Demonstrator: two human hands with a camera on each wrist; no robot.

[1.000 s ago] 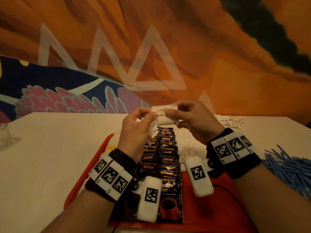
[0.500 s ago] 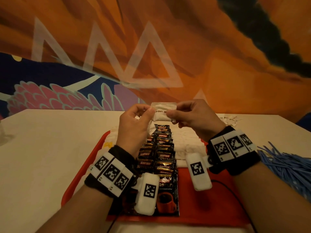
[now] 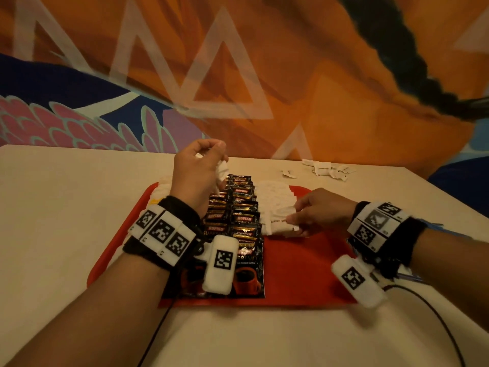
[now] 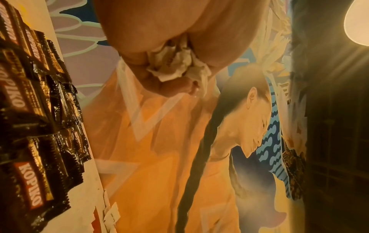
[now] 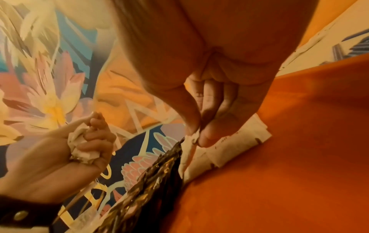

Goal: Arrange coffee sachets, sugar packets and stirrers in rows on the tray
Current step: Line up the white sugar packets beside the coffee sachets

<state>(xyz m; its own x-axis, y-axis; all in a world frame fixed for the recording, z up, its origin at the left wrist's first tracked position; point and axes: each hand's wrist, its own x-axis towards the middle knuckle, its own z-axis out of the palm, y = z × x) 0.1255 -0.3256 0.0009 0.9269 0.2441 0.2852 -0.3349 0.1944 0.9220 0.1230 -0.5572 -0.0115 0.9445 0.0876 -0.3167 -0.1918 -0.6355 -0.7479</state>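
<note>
One red tray (image 3: 304, 274): two columns of coffee sachets (image 3: 235, 215) down the middle, white sugar packets (image 3: 275, 205) in a row each side, too overlapped to count. Right hand (image 3: 321, 211) pinches the near packet of the right row. Left hand (image 3: 197, 172), raised, clutches a crumpled packet bunch (image 4: 175, 63). Loose packets (image 3: 325, 169) far right.

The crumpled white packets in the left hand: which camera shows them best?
The left wrist view: the crumpled white packets fill the grip of the left hand close up. The right wrist view shows them smaller; the head view shows only white edges.
</note>
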